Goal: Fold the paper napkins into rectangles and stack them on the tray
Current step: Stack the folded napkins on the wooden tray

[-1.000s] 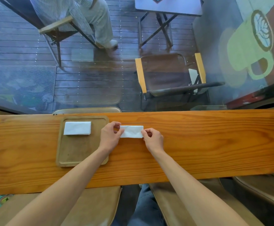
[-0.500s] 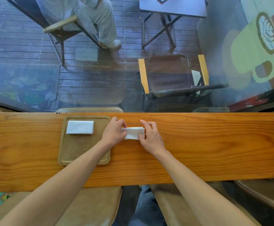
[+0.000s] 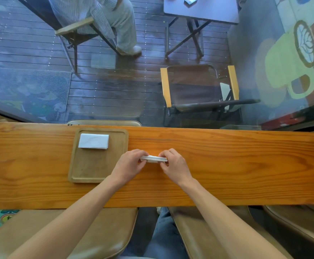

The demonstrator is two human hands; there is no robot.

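head view: both hands' fingers [image 3: 143, 161] hide the napkin [image 3: 153, 159] ends.

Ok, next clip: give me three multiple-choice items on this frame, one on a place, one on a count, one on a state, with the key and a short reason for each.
1. Where on the square wooden tray does the folded white paper napkin lie?
A. far left part
B. near right corner
C. dead centre

2. How many white napkins are in view?
A. one
B. two
C. four

3. What holds the second white napkin?
A. nothing, it lies flat on the tray
B. the left hand alone
C. both hands, over the long wooden counter

Key: 1 A, the napkin sits near the tray's far rim, left of its middle. 2 B, one lies on the tray and one is in the hands. 3 C, the left hand and the right hand each pinch one end, right of the tray.
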